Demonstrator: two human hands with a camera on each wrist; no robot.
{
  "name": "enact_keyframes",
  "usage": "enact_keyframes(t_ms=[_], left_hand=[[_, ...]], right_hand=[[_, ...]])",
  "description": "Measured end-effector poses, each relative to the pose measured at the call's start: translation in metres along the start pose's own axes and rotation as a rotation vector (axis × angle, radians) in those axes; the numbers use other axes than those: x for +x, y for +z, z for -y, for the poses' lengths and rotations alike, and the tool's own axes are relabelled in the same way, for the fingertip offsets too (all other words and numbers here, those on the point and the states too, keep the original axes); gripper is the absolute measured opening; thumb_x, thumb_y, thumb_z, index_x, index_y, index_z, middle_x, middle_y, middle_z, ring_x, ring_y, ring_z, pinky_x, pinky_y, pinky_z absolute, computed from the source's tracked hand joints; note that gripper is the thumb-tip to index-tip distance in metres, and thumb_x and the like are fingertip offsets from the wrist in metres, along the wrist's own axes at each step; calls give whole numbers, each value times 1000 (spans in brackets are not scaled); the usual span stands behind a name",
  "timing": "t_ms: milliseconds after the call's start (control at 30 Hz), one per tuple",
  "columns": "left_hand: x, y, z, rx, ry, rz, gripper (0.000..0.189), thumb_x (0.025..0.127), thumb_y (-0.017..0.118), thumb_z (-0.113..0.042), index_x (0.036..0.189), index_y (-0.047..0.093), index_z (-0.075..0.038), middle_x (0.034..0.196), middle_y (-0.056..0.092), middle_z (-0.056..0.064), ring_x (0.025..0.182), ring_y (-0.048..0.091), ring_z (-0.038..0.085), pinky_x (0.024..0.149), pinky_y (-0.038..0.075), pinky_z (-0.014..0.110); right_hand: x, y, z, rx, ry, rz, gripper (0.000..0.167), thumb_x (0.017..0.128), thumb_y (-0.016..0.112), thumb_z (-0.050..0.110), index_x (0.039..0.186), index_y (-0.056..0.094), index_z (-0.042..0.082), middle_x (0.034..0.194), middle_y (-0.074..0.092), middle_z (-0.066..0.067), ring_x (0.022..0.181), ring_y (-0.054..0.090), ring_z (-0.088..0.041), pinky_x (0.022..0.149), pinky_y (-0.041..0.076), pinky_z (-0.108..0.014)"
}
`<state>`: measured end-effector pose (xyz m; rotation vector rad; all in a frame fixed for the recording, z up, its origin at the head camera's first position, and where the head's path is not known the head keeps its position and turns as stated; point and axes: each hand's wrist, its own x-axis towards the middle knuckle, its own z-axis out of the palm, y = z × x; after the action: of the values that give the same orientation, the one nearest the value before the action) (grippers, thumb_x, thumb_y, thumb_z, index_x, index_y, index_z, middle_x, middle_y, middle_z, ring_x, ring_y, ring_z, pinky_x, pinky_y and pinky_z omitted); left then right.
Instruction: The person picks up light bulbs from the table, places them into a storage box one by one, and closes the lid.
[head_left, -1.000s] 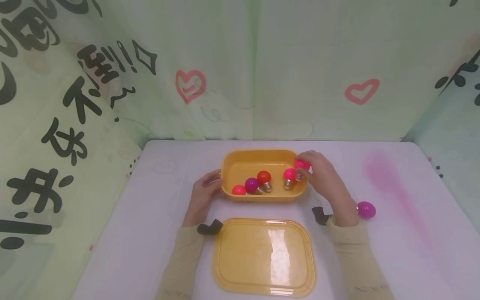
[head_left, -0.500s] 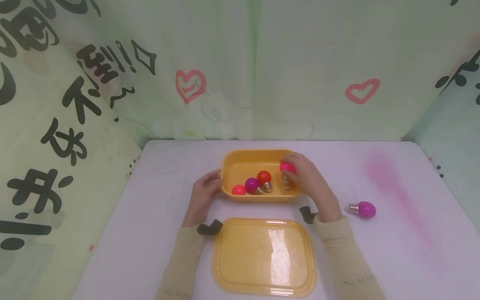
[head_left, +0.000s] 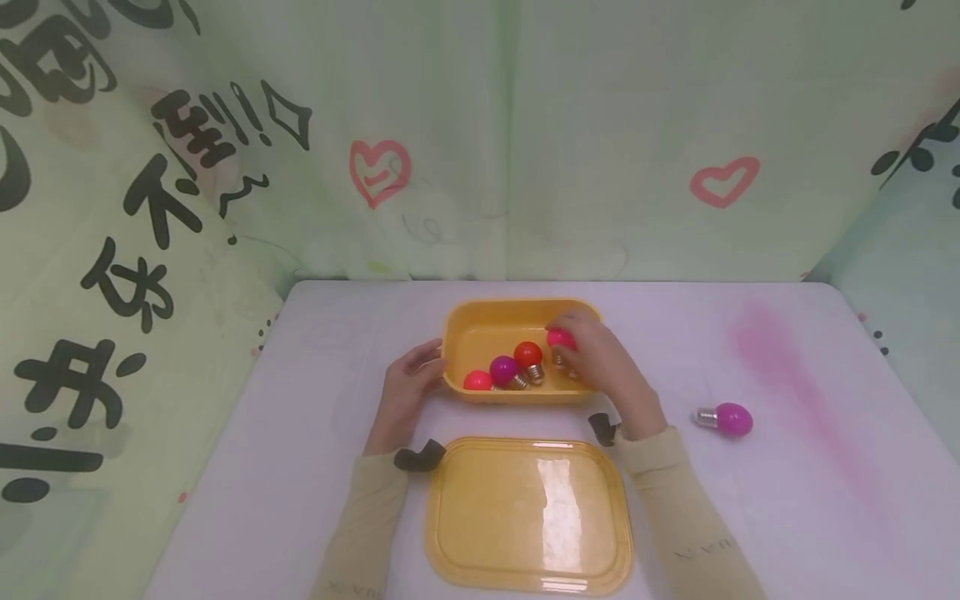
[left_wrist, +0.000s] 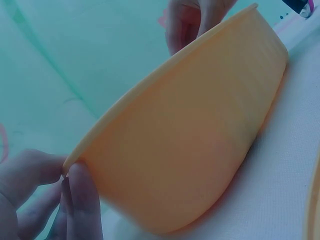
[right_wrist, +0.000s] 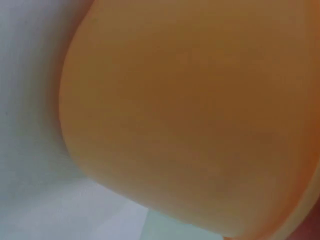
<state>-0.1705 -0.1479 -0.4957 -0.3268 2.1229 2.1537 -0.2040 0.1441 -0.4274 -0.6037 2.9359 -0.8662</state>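
Note:
A yellow plastic box stands on the table, with several small coloured light bulbs inside. My left hand pinches its left rim between thumb and fingers, as the left wrist view shows close up. Reaching in over the right end, my right hand holds a pink light bulb, metal base downward. Left of it lie a red bulb, a purple bulb and a pinkish-red bulb. My fingers partly hide what lies in the right end. The box wall fills most of the right wrist view.
A yellow lid lies flat in front of the box, between my forearms. Out to the right a purple bulb lies on its side on the white table. Curtains with drawings hang behind and at both sides.
My right hand has moved left with the pink bulb, from the box's right rim to inside it. The second pink bulb there is now mostly hidden. My left hand stays put.

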Motion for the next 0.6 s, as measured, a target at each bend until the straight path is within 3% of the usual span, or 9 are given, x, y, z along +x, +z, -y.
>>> enact_keyframes(t_ms=[600], left_hand=[[-4, 1, -5, -27, -2, -8, 36, 89, 73, -31, 124, 66, -27, 126, 65, -3, 113, 64, 16, 95, 54, 26]], right_hand=[[9, 13, -2, -21, -31, 24, 27, 93, 65, 4, 119, 65, -3, 122, 65, -21, 119, 56, -39, 108, 44, -52]])
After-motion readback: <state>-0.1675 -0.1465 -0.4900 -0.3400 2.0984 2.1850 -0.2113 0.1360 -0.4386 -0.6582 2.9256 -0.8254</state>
